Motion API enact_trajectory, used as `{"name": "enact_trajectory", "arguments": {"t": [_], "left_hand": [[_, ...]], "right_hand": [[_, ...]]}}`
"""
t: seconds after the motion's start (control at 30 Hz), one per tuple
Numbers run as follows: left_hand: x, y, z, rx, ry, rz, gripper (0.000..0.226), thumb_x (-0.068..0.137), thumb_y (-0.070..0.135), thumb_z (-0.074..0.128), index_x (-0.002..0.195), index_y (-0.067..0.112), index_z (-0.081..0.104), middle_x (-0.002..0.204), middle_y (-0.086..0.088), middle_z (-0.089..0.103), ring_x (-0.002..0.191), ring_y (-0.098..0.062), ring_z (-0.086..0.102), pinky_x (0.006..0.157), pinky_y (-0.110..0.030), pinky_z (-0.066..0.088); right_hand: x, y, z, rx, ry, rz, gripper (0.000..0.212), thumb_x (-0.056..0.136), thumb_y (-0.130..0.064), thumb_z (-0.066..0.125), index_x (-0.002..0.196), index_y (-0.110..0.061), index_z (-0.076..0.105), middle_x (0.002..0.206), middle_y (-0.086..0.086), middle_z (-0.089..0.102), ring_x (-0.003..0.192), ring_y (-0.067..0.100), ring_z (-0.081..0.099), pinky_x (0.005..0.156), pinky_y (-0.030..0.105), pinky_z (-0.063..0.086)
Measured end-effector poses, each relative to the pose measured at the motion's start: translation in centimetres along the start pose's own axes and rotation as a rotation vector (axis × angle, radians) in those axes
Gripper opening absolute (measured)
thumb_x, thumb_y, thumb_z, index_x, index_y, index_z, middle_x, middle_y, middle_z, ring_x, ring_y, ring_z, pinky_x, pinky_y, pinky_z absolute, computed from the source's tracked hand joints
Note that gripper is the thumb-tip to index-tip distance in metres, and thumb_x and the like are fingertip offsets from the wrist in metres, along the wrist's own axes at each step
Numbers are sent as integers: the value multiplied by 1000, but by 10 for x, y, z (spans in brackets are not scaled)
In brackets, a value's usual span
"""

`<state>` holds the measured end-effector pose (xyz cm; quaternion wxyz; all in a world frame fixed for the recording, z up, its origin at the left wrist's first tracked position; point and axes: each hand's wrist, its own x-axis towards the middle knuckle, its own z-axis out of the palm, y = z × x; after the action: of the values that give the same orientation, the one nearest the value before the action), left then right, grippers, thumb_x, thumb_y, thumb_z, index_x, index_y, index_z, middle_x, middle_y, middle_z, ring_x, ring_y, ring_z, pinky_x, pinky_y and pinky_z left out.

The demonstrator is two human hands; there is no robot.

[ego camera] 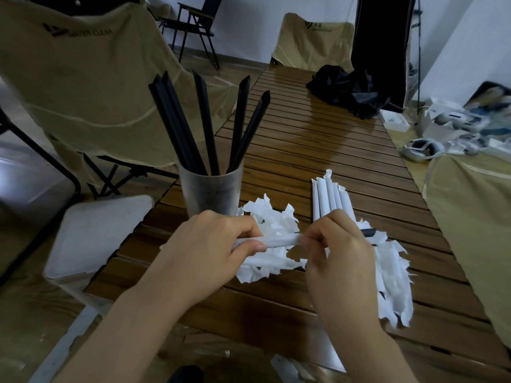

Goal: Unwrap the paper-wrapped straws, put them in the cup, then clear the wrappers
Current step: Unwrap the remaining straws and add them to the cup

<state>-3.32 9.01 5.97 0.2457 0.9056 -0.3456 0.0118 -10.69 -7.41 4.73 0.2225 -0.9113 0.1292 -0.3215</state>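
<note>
Above torn wrappers (272, 230), white-papered straw (279, 240) pinched level by left hand (213, 244) and right hand (340, 252) fingers.

One view only, and it came from a wide-angle camera worn on the person's head, so no second view shared any part of the scene. It looked forward and steeply down along both forearms, which entered from the bottom edge and met close under the lens. The slatted wooden table (318, 150) ran away from the camera toward the far wall, its near end cut off by the lower edge. The frosted cup (211, 193) stood near, slightly left of centre. Edges bowed outward (the lens was very wide): the beige folding chair (91, 78) at left and the floor at right curved visibly.
</note>
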Motion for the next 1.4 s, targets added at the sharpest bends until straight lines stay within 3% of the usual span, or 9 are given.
{"name": "enact_trajectory", "arguments": {"t": [0.1, 0.23, 0.47, 0.6, 0.93, 1.03, 1.13, 1.23, 1.4], "left_hand": [[0, 0, 1, -4, 30, -6, 24, 89, 53, 50, 102, 40, 66, 83, 18, 66, 73, 0, 58, 59, -12, 40], [0, -2, -2, -33, 43, -28, 20, 88, 50, 56, 101, 41, 68, 88, 19, 68, 79, 0, 59, 65, -15, 45], [0, -2, 0, -58, 82, -40, 16, 87, 46, 60, 98, 38, 68, 86, 17, 69, 78, -1, 60, 66, -24, 53], [-1, -1, 2, -68, 73, -45, 15, 88, 45, 60, 99, 38, 68, 87, 17, 69, 80, 0, 61, 67, -19, 51], [0, 1, 5, -56, 65, -78, 16, 90, 44, 57, 101, 38, 67, 86, 15, 69, 77, -3, 62, 66, -21, 53], [-1, 1, 4, -151, 8, -128, 17, 91, 43, 55, 102, 37, 66, 90, 17, 69, 77, 0, 63, 66, -14, 50], [-1, 3, -1, -460, -157, -225, 29, 94, 44, 40, 111, 34, 62, 93, 14, 71, 75, 1, 66, 61, -11, 50], [-3, 2, -10, -699, -306, -311, 37, 92, 45, 37, 114, 29, 63, 96, 13, 73, 85, -2, 69, 77, -24, 57], [-5, 6, -14, -763, -488, -315, 23, 97, 27, 49, 111, 30, 66, 103, 18, 71, 96, 3, 66, 87, -23, 51]], "right_hand": [[-2, -3, 1, 5, 5, -1, 23, 76, 5, 71, 67, -12, 58, 77, -3, 50, 70, 18, 52, 57, 30, 48], [-4, -4, 3, 122, -7, 47, 31, 75, 8, 69, 64, -17, 53, 74, -5, 49, 67, 13, 51, 57, 12, 35], [-6, -8, 6, 225, -12, 123, 31, 74, 11, 69, 65, -17, 57, 74, -8, 51, 68, 7, 53, 60, 10, 40], [-10, -12, 8, 234, -10, 129, 30, 75, 10, 68, 67, -17, 57, 75, -9, 50, 69, 8, 52, 60, 16, 41], [-9, -14, 7, 346, -72, 94, 35, 76, 11, 65, 67, -22, 58, 74, -9, 55, 71, 8, 56, 62, 9, 40], [-5, -10, 5, 348, -102, 70, 37, 77, 11, 65, 68, -25, 57, 75, -11, 56, 72, 7, 58, 61, 11, 43], [5, 0, -5, 354, -147, 50, 37, 80, 7, 65, 68, -26, 57, 76, -10, 60, 71, 7, 61, 62, 16, 48], [12, 9, -12, 343, -215, 14, 33, 81, 7, 65, 68, -23, 59, 76, -7, 64, 73, 10, 62, 64, 23, 51], [16, 17, -20, 410, -245, 38, 31, 84, 5, 62, 67, -21, 59, 79, -11, 68, 77, 6, 66, 68, 17, 53]]}}
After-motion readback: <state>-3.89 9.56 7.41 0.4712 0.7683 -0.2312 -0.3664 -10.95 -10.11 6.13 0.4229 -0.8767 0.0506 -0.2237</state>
